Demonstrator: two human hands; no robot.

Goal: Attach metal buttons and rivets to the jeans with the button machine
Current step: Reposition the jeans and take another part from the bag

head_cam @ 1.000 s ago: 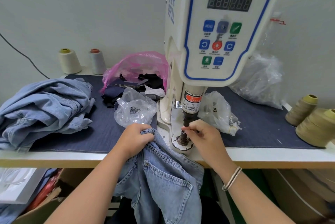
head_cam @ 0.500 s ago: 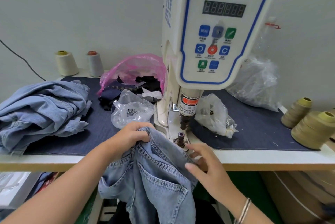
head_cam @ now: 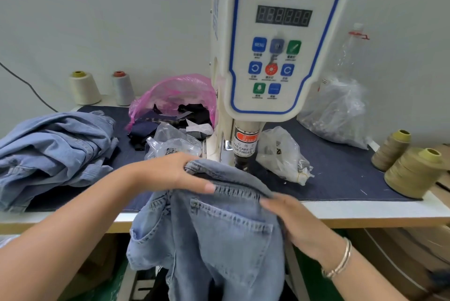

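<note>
Left hand (head_cam: 175,174) fingers pinch jeans (head_cam: 219,227) waistband at frame centre; right hand (head_cam: 292,220) fingers flat on it. Waistband runs left-right, just below button machine (head_cam: 280,57) punch; left hand nearer.

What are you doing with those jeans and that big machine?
A person is holding light blue jeans at the servo button machine. The left hand grips the waistband, and the right hand rests on the denim beside it. The waistband lies under the machine's press head. More jeans are piled on the left.
</note>
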